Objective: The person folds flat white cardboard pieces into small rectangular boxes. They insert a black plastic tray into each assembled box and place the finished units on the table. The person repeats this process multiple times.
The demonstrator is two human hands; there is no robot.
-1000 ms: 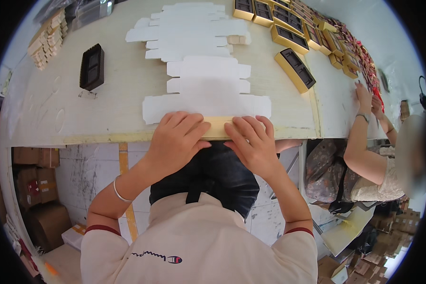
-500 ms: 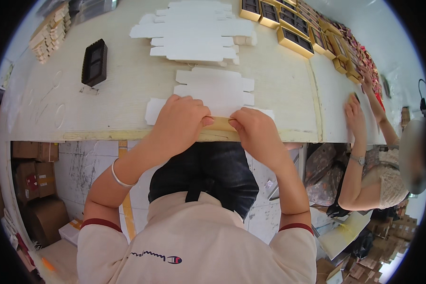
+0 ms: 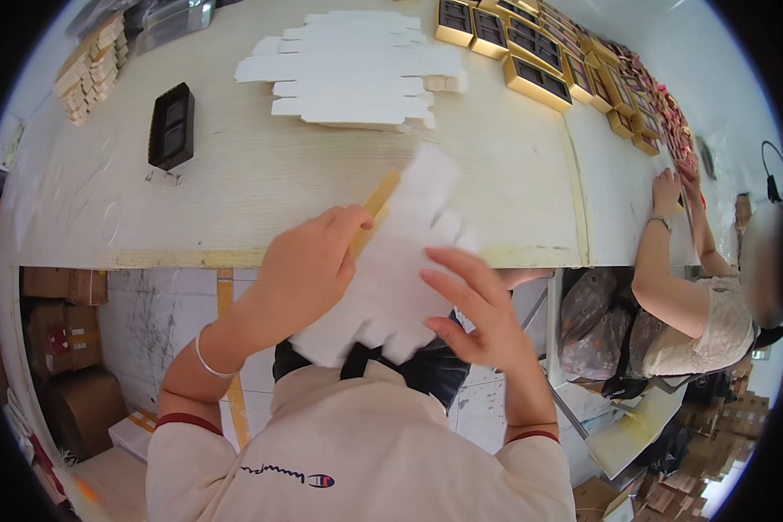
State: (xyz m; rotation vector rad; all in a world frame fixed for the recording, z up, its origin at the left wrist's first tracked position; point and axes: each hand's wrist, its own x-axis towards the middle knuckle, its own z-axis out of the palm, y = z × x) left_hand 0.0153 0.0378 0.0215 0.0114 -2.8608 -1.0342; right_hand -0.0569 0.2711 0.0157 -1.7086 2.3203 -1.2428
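Note:
A flat white cardboard box blank (image 3: 400, 261) with notched flaps is tilted over the table's front edge and my lap. One side is folded up and shows its gold face (image 3: 378, 204). My left hand (image 3: 313, 265) grips the blank near that gold fold, thumb on the white side. My right hand (image 3: 474, 304) is open at the blank's right side, fingers spread; whether the fingertips touch the card I cannot tell. Blur softens the blank's outline. Farther back on the table lies a stack of similar white blanks (image 3: 348, 70).
A black plastic tray insert (image 3: 172, 126) stands at the left of the table (image 3: 235, 200). Gold boxes with dark inserts (image 3: 538, 83) fill the back right. Wooden-looking pieces (image 3: 91, 70) are piled far left. A co-worker (image 3: 679, 304) works on the right; cartons (image 3: 70, 331) sit under the table.
The blank has been lifted off the table and turned, its near side swung toward my lap. My right hand has released its pinch on the edge and spread its fingers; my left still holds on.

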